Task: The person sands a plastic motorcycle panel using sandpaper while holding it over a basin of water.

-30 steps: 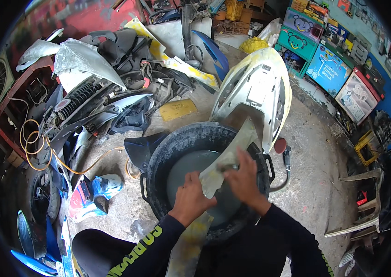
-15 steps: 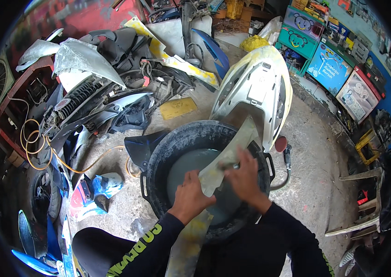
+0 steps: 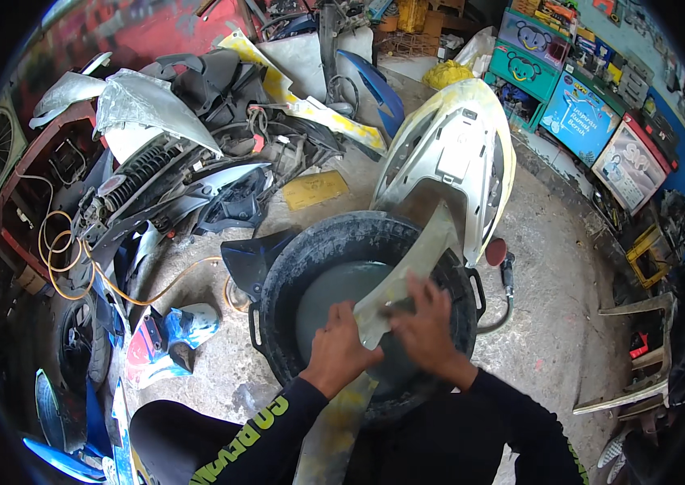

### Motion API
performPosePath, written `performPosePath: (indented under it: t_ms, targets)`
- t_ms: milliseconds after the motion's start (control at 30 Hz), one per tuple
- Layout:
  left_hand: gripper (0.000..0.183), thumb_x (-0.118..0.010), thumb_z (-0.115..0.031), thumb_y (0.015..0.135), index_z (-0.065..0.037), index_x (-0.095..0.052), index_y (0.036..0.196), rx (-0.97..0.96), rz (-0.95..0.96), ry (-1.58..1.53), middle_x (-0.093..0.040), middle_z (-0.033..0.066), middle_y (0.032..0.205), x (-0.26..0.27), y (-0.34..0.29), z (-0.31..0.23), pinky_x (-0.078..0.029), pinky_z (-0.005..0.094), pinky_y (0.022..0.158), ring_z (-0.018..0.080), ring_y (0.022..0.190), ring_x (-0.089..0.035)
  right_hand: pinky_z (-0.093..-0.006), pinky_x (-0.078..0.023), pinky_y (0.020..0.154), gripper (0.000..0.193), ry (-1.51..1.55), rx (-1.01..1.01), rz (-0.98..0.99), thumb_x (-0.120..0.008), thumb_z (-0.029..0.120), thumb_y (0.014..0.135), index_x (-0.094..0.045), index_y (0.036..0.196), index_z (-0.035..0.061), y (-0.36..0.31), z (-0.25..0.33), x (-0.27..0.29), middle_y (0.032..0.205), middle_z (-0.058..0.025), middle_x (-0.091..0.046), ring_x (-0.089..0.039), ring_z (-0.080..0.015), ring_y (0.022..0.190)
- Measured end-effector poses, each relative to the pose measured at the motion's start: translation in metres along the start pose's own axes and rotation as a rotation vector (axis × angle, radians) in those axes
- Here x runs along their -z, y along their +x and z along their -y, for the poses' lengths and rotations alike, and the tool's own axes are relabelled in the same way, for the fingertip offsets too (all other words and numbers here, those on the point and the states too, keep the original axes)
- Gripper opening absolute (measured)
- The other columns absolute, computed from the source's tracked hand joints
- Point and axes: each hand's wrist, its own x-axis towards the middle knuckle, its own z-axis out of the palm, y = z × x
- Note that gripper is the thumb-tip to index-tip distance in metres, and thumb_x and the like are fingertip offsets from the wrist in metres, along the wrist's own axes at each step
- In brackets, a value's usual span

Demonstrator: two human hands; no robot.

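Over a round black tub point(image 3: 318, 238) holding cloudy grey water point(image 3: 322, 303), a curved body panel point(image 3: 411, 263), pale grey with yellowish patches, is held at a slant. My left hand point(image 3: 338, 347) is closed round its near end, thumb toward the middle. My right hand point(image 3: 426, 327) lies over the panel's right side, fingers bent and slightly smeared by motion. A small dark patch shows under those fingers; I cannot make out what it is. Another long yellow-grey panel point(image 3: 334, 428) rests by my legs, against the tub's near rim, below my left hand.
Beyond the tub stands a large white and yellow fairing point(image 3: 446, 145). Motorcycle parts point(image 3: 189, 153) are heaped at the left, with an orange hose point(image 3: 148, 295). A round sander point(image 3: 498, 253) lies right of the tub; drawers point(image 3: 524, 69) line the right wall.
My right hand has shifted slightly down along the panel, its fingers now flatter on it. My left hand keeps its grip. The whole view has moved slightly.
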Motion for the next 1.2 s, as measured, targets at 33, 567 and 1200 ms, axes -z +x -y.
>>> performPosePath:
  t_ms: [33, 567, 1200]
  targets:
    - [0.083, -0.082, -0.03, 0.067, 0.006, -0.042, 0.13, -0.021, 0.001, 0.032, -0.055, 0.0243, 0.123, -0.004, 0.0, -0.001, -0.052, 0.0497, 0.088, 0.0439, 0.105, -0.063, -0.0668, -0.02, 0.111, 0.033, -0.008, -0.086, -0.061, -0.058, 0.034, 0.095, -0.073, 0.123, 0.025, 0.014, -0.016, 0.002, 0.16, -0.0163, -0.03, -0.031, -0.0441, 0.14]
    - [0.083, -0.083, -0.03, 0.066, 0.004, -0.043, 0.13, -0.016, -0.007, 0.028, -0.056, 0.0236, 0.121, -0.004, 0.001, 0.001, -0.053, 0.0499, 0.086, 0.0429, 0.103, -0.064, -0.0697, -0.018, 0.112, 0.033, 0.052, -0.112, -0.038, -0.058, 0.035, 0.096, -0.071, 0.126, 0.0307, 0.018, -0.016, -0.003, 0.161, -0.0165, -0.027, -0.028, -0.0462, 0.142]
    - [0.083, -0.082, -0.028, 0.065, 0.006, -0.044, 0.13, 0.031, 0.02, -0.033, -0.059, 0.0247, 0.117, -0.001, 0.005, -0.004, -0.051, 0.0485, 0.09, 0.044, 0.105, -0.063, -0.0724, -0.017, 0.11, 0.032, 0.092, -0.155, -0.113, -0.056, 0.036, 0.096, -0.072, 0.124, 0.0327, 0.003, -0.019, -0.019, 0.16, -0.0164, -0.028, -0.027, -0.0473, 0.142]
